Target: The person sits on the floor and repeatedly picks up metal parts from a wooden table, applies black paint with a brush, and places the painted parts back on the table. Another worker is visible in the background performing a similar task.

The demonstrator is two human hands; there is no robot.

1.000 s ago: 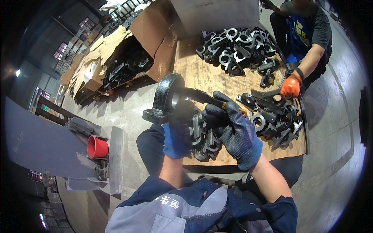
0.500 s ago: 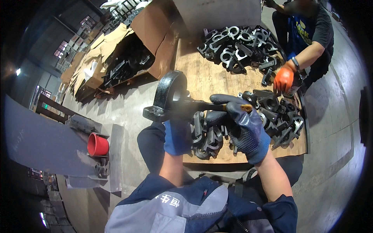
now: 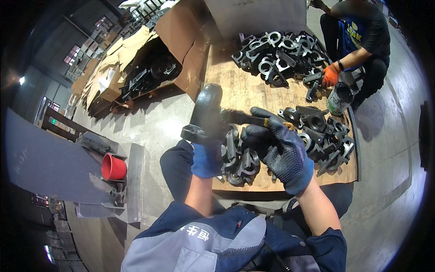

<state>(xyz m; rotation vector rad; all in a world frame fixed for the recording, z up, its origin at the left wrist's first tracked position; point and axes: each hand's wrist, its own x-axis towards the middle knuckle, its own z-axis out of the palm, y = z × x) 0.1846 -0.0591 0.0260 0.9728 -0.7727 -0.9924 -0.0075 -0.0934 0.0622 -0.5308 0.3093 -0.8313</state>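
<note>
The left hand (image 3: 207, 158), in a blue glove, is clamped on a black ring-shaped bracket (image 3: 206, 109) and holds it raised above the near left edge of the wooden surface (image 3: 222, 77); its fingers are largely hidden. The right hand (image 3: 284, 154), in a dotted dark glove, is closed around a brush (image 3: 244, 119) with a yellowish handle end. The brush head points at the bracket's inner side; blur prevents confirming contact. Below the hands, more brackets (image 3: 248, 163) lie on the surface. At right, a co-worker's orange-gloved hand (image 3: 331, 75) is near a can (image 3: 339, 100).
</note>
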